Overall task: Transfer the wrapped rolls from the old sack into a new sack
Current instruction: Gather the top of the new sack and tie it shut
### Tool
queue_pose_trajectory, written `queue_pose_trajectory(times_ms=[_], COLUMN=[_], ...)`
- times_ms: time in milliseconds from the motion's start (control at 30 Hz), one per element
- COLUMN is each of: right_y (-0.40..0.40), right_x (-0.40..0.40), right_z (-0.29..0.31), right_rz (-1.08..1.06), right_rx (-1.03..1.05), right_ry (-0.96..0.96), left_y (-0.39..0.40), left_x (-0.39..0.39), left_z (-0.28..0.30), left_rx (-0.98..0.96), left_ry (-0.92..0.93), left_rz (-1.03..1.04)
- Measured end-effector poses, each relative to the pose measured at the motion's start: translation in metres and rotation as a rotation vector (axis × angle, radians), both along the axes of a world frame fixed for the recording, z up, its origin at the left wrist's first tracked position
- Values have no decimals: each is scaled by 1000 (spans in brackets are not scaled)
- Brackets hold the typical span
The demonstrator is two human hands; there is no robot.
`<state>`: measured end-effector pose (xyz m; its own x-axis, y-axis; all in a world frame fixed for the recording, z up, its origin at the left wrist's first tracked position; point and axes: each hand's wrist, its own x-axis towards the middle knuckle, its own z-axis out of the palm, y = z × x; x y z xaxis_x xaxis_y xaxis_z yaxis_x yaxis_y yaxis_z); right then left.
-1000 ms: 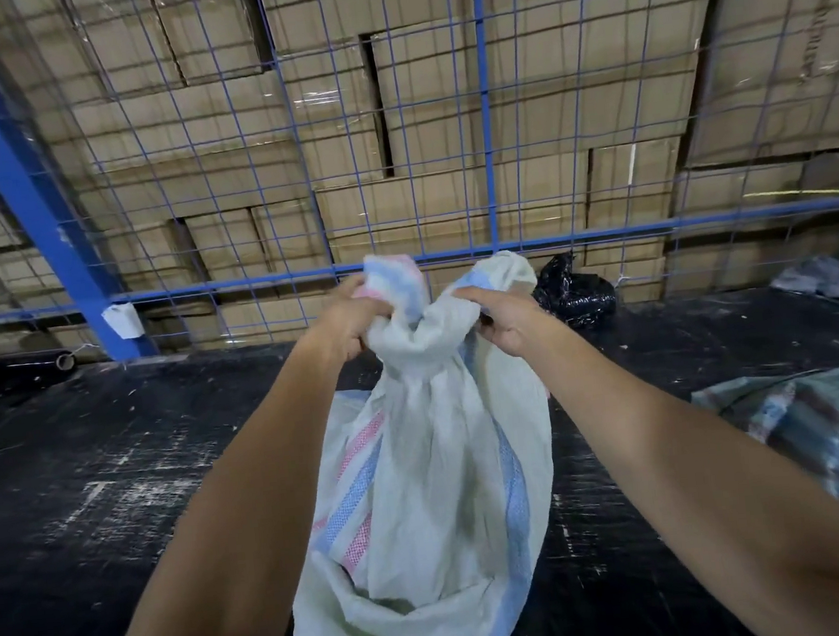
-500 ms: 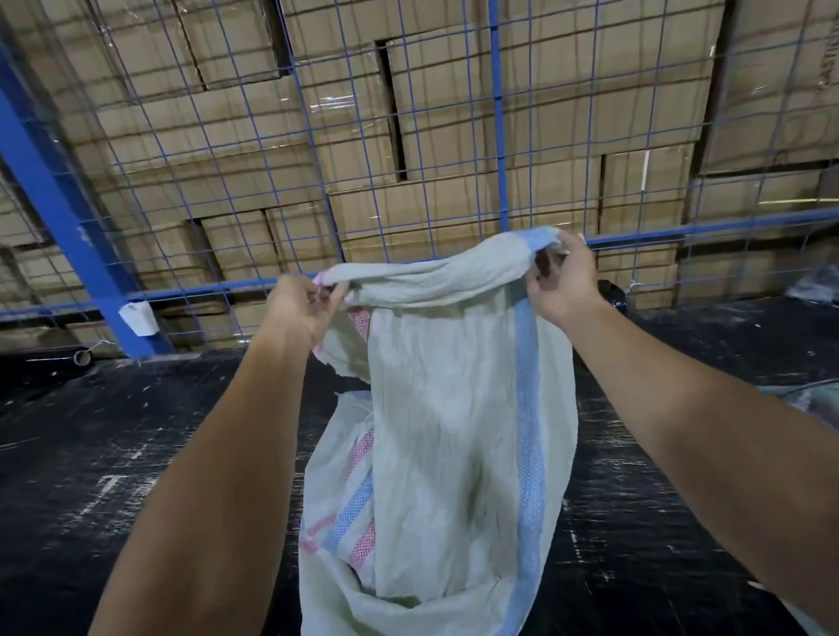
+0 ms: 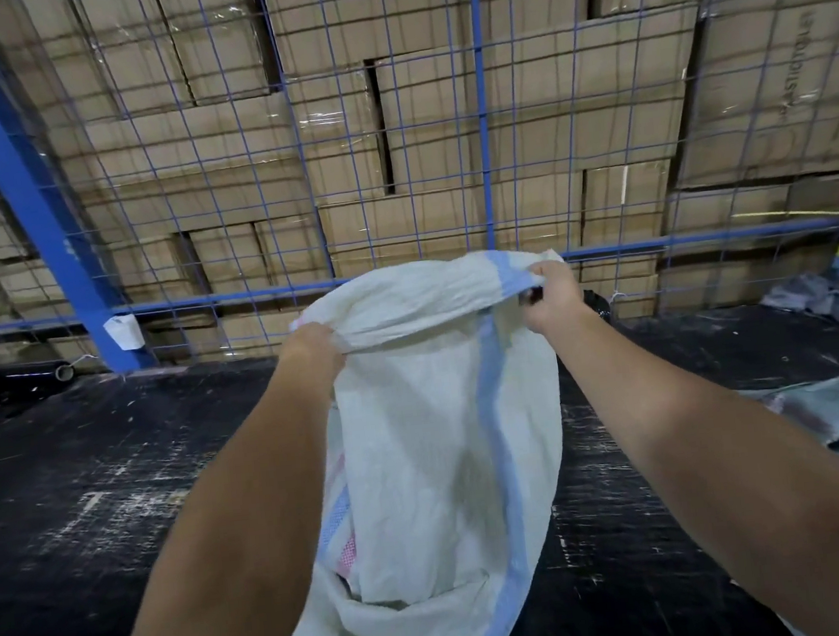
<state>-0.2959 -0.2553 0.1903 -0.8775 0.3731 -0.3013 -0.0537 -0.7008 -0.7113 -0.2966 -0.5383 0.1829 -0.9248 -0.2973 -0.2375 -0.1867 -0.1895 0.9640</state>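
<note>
We note both hands clenched on the white sack's (image 3: 437, 470) rim: left hand (image 3: 313, 346) at the near-left edge, right hand (image 3: 554, 299) at the far-right corner. Sack hangs upright, mouth upward, long axis vertical, over black floor (image 3: 92, 503). Behind: blue mesh fence (image 3: 486, 157), stacked cartons (image 3: 565, 98).

Upright white blue-striped sack (image 3: 435, 449)
</note>
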Motion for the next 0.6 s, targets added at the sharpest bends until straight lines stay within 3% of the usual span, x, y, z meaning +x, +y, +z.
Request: queue_pose_trajectory(times_ms=[67,133,233,333,400,500,600], right_y=[8,14,20,8,-9,-51,-73], right_x=[4,7,17,12,1,8,24], right_z=[-13,-23,-16,21,62,135,196], right_rz=[-71,-87,-89,-157,-223,-48,152], right_rx=[-24,-63,20,231,493,654,712], right_ry=[-45,-57,-64,-41,-34,141,272], left_y=[-12,-21,-32,-38,-22,14,46], left_x=[2,6,5,-5,0,-4,12], left_z=[7,17,42,82,116,185,244], left_rx=[-160,-191,-338,-566,-909,-503,-407], left_ry=[-18,-45,-107,37,88,194,363], left_rz=[17,54,37,114,109,0,-85])
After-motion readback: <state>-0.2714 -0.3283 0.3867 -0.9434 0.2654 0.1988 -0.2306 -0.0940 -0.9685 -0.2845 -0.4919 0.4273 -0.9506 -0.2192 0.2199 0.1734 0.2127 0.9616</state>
